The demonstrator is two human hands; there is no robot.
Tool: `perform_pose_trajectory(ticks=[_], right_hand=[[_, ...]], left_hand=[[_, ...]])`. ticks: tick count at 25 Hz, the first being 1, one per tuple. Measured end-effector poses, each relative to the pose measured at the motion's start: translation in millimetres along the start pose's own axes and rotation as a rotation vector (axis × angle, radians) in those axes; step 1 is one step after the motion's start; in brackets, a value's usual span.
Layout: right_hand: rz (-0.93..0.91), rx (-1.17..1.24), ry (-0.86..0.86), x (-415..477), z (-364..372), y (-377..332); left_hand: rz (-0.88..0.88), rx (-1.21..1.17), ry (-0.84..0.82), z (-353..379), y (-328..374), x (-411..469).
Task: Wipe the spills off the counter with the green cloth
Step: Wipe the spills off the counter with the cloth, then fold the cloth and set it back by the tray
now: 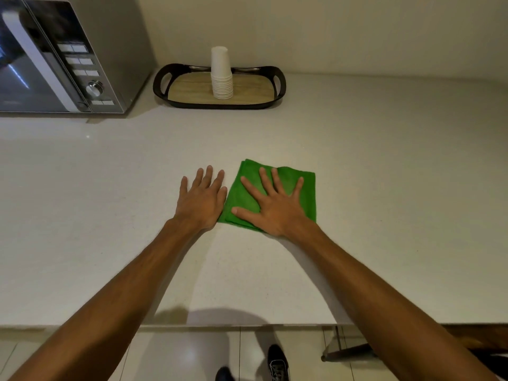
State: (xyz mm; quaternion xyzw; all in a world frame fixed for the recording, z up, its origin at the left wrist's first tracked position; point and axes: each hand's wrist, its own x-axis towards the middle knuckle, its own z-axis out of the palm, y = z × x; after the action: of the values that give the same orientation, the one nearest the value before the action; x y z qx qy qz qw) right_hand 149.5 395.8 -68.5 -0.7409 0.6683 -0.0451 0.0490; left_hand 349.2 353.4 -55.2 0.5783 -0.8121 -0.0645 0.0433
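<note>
Head view, single frame:

Pressing flat on the green cloth, fingers spread wide, palm down: right hand. Gripping nothing, merely lying open on the fabric, heel of the palm reaching past the cloth's near edge onto the counter.

Lying folded into a rough square directly under that right hand, flat on the pale counter, green showing past the fingertips and on both sides of the palm: the cloth.

Resting palm down just to the left of the cloth, fingers loosely spread, holding nothing: left hand. Sitting right against the cloth's left edge at the thumb side; touching or only adjacent, cannot tell.

Extending from the near edge of the frame toward both hands: two bare forearms.

Standing well beyond the fingertips, against the wall: black-rimmed tray with a wood-look base and cut-out handles. Standing upside down on that tray, slightly left of its middle: stack of white paper cups.

Sitting far to the left of the left hand and beyond it, beside the tray: silver microwave, door shut, buttons and dial facing forward.

Showing below the counter's near edge: tiled floor, dark shoe.

Showing no distinct spill on the counter at this resolution.
</note>
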Motion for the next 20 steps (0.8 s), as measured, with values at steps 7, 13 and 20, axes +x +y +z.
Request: perform_pose_trajectory(ticks=[7,13,20], right_hand=[[0.162,0.022,-0.04,50,-15,39],[0.184,0.012,-0.015,8,-11,55],[-0.048,-0.005,0.003,-40,-9,40]], left_hand=[[0.005,0.009,-0.019,-2,-1,-1],[-0.008,-0.014,0.045,-6,6,0],[0.135,-0.217,0.296,-15,45,4]])
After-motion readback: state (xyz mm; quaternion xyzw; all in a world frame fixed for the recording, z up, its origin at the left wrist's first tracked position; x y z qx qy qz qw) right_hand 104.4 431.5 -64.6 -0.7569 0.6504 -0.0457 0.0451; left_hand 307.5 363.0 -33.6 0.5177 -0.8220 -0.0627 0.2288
